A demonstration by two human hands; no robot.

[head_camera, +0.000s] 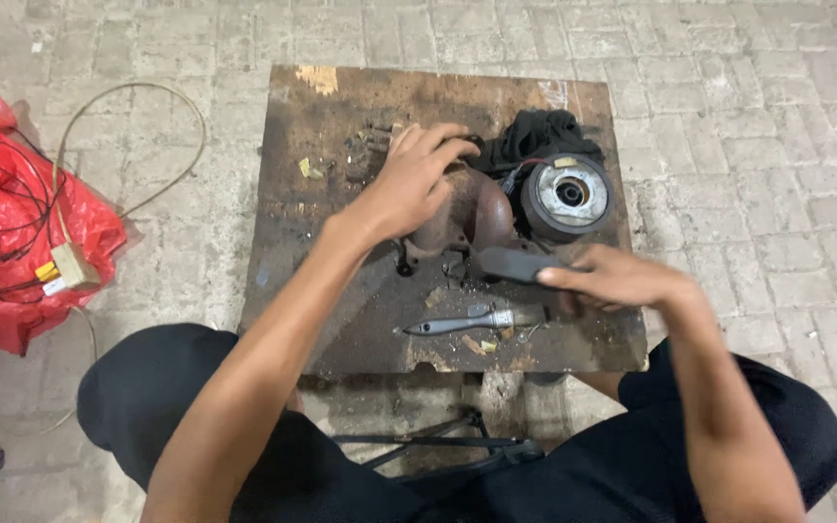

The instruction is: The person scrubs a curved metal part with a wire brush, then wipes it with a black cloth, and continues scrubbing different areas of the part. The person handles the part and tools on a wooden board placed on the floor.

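Rust-brown and grimy, a metal housing (467,218) sits near the middle of a stained wooden board (341,310) laid on grey paving bricks (748,126), seen from above by a person seated at the board's near edge, dark trousers (147,387) at either side. The left hand (418,179) lies spread over the top of the housing, fingers (443,136) pointing away from the person, pressing on it rather than closing around it. The right hand (622,281) is wrapped around a dark handle (511,263), blurred, whose free end points left and sits just in front of the housing; what kind of tool it is cannot be told. Just right of the housing rests a round pulley-like disc (567,197) with a pale centre, and a black cloth (544,136) is bunched behind it. A small brush (467,322) with a grey handle lies on the board nearer the person. Well off to the left, a red plastic bag (12,232) sits on the bricks with thin wires (128,116) looped over and beside it.
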